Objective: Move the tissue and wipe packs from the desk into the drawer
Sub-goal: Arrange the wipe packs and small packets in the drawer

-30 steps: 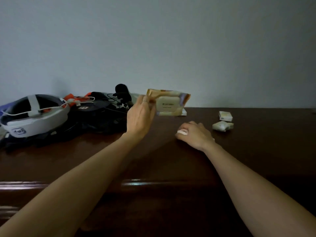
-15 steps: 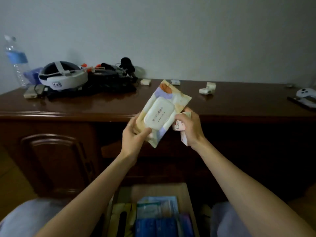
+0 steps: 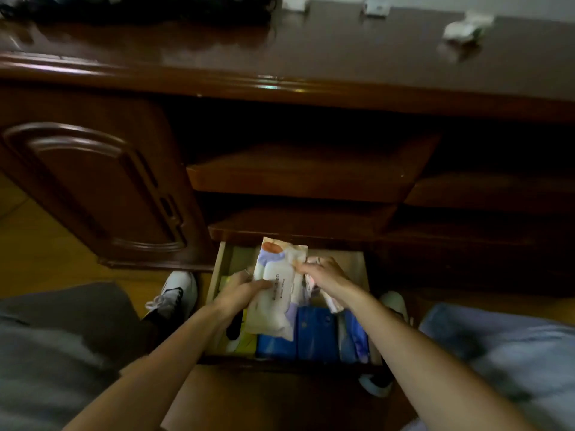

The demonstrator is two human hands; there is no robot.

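Note:
Both my hands are down inside the open bottom drawer [image 3: 219,269]. My left hand [image 3: 241,290] grips the left edge of a large wipe pack [image 3: 277,293], cream with purple and orange patches and a white flap. My right hand [image 3: 323,272] touches the pack's upper right corner and also holds a small pink-and-white tissue pack [image 3: 329,301]. The wipe pack lies low over blue packs [image 3: 315,334] stored in the drawer. Small white tissue packs [image 3: 465,26] remain on the dark wooden desk [image 3: 311,48], two more [image 3: 376,9] at its back edge.
Two pulled-out wooden shelves [image 3: 298,175] sit above the drawer. A cabinet door [image 3: 93,185] stands to the left. Black gear [image 3: 140,7] lies on the desk's back left. My knees and white shoes [image 3: 174,293] flank the drawer.
Both hands dropped from in front of the desk edge down into the drawer, carrying the wipe pack and the small tissue pack. My view tilted downward.

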